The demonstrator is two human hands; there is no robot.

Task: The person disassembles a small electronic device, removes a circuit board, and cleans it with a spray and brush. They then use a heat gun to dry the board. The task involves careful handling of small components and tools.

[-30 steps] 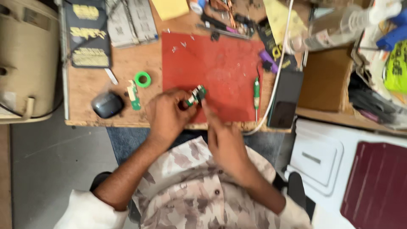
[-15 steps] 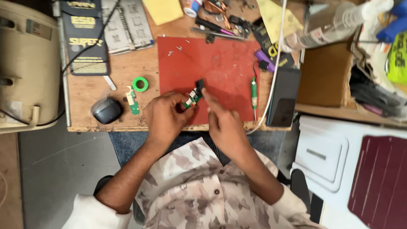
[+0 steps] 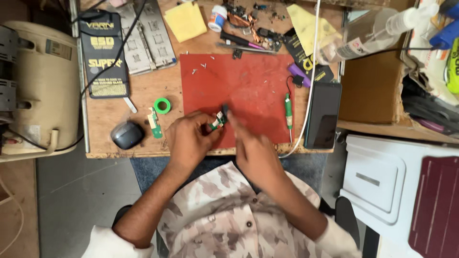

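Left hand point(image 3: 191, 138) pinches small green circuit board point(image 3: 217, 122) in fingertips over red rubber work mat point(image 3: 248, 81), right hand point(image 3: 253, 145) fingers narrowed on its dark end, blurred.

Upper left of the frame, you have a flat black rectangular package point(image 3: 103, 59) lying on the wooden bench, printed in yellow and white, a dark cable crossing it. At the top centre stands a small white tub point(image 3: 218, 16) with a blue-and-red label. Upper right, a clear plastic spray bottle point(image 3: 377, 32) lies on its side, a pale label on its body. Beneath it, a black strip-shaped package point(image 3: 306, 59) with yellow print runs diagonally. Right of the red mat, a dark phone point(image 3: 323, 114) lies flat, its screen blank and black.
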